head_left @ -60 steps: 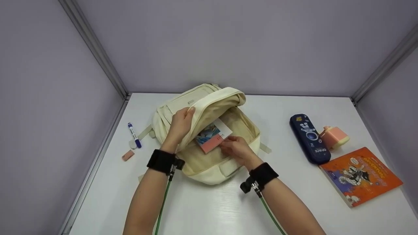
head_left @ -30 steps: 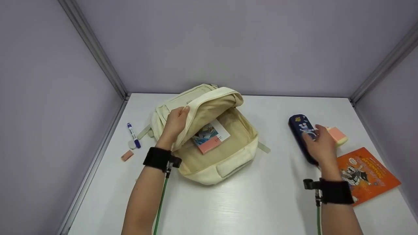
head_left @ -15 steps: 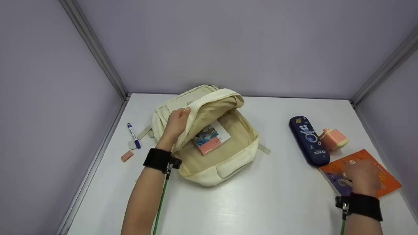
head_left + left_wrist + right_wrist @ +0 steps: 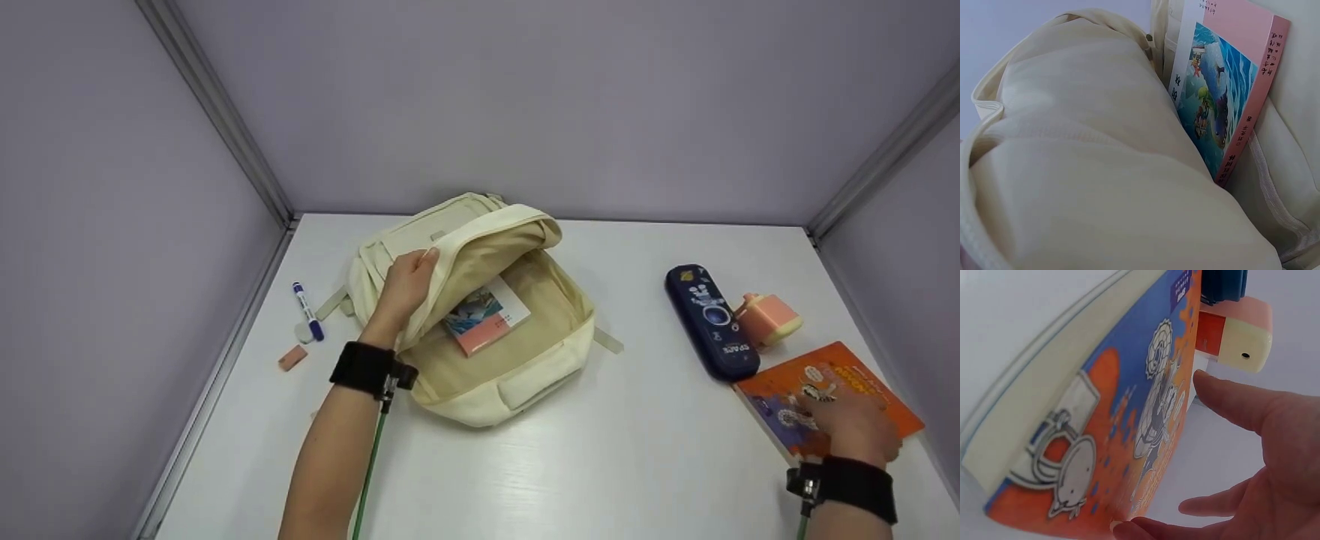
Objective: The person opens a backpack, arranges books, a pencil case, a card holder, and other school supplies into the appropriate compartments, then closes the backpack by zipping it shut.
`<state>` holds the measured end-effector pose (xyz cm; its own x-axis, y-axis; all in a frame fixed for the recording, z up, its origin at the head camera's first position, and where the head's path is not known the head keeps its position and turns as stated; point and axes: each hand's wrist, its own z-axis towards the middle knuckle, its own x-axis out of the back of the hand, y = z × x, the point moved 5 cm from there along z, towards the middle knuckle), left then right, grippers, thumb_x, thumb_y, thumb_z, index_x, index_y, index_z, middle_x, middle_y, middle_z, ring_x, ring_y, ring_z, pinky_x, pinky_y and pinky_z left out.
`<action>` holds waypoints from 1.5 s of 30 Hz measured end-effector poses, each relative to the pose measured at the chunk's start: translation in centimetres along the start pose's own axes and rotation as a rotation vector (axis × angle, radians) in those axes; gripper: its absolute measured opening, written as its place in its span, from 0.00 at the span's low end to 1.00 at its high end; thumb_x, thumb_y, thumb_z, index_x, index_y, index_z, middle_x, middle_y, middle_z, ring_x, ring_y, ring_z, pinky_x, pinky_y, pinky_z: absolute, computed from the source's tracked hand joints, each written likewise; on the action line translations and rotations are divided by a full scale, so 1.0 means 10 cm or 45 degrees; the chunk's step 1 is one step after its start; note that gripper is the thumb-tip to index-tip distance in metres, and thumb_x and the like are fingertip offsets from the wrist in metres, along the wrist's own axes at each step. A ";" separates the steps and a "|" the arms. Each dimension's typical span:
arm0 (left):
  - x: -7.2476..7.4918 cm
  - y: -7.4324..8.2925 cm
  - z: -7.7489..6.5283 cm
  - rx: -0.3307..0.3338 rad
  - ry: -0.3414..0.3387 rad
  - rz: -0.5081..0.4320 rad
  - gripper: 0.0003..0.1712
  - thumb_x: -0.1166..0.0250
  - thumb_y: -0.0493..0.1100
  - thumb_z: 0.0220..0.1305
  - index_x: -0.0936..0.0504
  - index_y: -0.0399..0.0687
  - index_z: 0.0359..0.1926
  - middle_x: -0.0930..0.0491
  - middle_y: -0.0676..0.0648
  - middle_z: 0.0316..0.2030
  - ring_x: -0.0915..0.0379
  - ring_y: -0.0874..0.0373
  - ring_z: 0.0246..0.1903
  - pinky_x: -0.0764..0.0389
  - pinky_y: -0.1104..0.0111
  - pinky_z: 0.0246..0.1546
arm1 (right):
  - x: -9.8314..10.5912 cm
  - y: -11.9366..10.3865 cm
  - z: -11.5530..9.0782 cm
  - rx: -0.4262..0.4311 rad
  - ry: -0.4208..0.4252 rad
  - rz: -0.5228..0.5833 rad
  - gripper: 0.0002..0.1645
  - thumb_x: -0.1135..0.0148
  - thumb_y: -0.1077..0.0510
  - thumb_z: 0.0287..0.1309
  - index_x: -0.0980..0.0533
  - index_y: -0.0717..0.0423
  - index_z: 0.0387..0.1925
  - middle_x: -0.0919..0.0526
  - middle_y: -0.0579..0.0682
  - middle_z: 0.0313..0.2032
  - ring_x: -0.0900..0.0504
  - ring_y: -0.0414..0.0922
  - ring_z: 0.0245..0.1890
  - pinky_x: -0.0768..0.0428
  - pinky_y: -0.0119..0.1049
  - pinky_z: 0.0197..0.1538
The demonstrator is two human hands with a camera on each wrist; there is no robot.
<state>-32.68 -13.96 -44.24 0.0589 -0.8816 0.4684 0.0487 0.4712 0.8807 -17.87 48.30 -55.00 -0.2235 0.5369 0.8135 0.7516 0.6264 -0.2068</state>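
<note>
My left hand (image 4: 409,281) grips the edge of the cream backpack's flap (image 4: 480,244) and holds it up. Inside the opened backpack (image 4: 457,409) lies a pink, white and blue book (image 4: 1213,95), partly under the flap. At the right, my right hand (image 4: 862,427) is over an orange picture book (image 4: 1123,433) lying flat. In the right wrist view its thumb and fingers are spread; one fingertip is at the cover's lower edge, and whether it touches I cannot tell. The left fingers are mostly out of the left wrist view.
Beyond the orange book are a navy pencil case (image 4: 709,322) and a pink-and-cream pencil sharpener (image 4: 769,321). A blue-and-white marker (image 4: 308,311), a small round white thing (image 4: 303,333) and a pink eraser (image 4: 292,358) lie at left. Walls stand around the table.
My right hand has left the book in the backpack, passed over the pencil case and moved right and nearer, to the orange book. The left hand has kept its hold on the flap.
</note>
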 end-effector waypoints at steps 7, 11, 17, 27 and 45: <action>-0.01 -0.02 0.00 -0.013 -0.002 0.000 0.23 0.50 0.50 0.77 0.37 0.48 0.22 0.44 0.51 0.20 0.48 0.57 0.22 0.42 0.65 0.28 | -0.04 0.11 0.03 -0.089 0.062 0.104 0.57 0.44 0.37 0.62 0.54 0.86 0.59 0.39 0.77 0.40 0.38 0.68 0.43 0.32 0.55 0.45; -0.02 -0.02 -0.02 -0.019 -0.019 -0.048 0.24 0.50 0.50 0.77 0.39 0.48 0.21 0.46 0.51 0.19 0.49 0.57 0.20 0.43 0.66 0.27 | -0.05 0.17 0.03 -0.134 0.058 0.110 0.56 0.45 0.37 0.62 0.53 0.88 0.58 0.41 0.78 0.41 0.37 0.68 0.44 0.30 0.55 0.47; -0.03 -0.02 -0.03 -0.025 -0.001 -0.064 0.24 0.49 0.49 0.77 0.38 0.48 0.21 0.45 0.52 0.19 0.48 0.57 0.21 0.42 0.66 0.28 | -0.07 0.23 0.01 -0.170 0.000 0.181 0.61 0.48 0.34 0.63 0.59 0.87 0.62 0.42 0.81 0.47 0.38 0.68 0.47 0.30 0.56 0.53; -0.04 -0.03 -0.03 -0.003 0.003 -0.070 0.23 0.48 0.49 0.76 0.35 0.49 0.21 0.42 0.50 0.20 0.43 0.55 0.24 0.40 0.65 0.30 | -0.08 0.32 -0.05 -0.333 -0.016 0.440 0.69 0.42 0.34 0.59 0.74 0.76 0.68 0.51 0.81 0.58 0.37 0.67 0.48 0.27 0.52 0.53; -0.05 -0.03 -0.04 -0.017 -0.033 -0.079 0.25 0.49 0.51 0.77 0.38 0.48 0.20 0.46 0.52 0.18 0.49 0.57 0.20 0.42 0.66 0.27 | -0.11 0.42 0.01 -0.259 -0.071 0.447 0.73 0.44 0.28 0.56 0.70 0.84 0.64 0.44 0.76 0.47 0.35 0.65 0.50 0.29 0.50 0.59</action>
<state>-32.35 -13.65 -44.74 0.0296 -0.9095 0.4146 0.0650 0.4157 0.9072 -14.53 50.42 -56.87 0.0394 0.7316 0.6806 0.8943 0.2780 -0.3506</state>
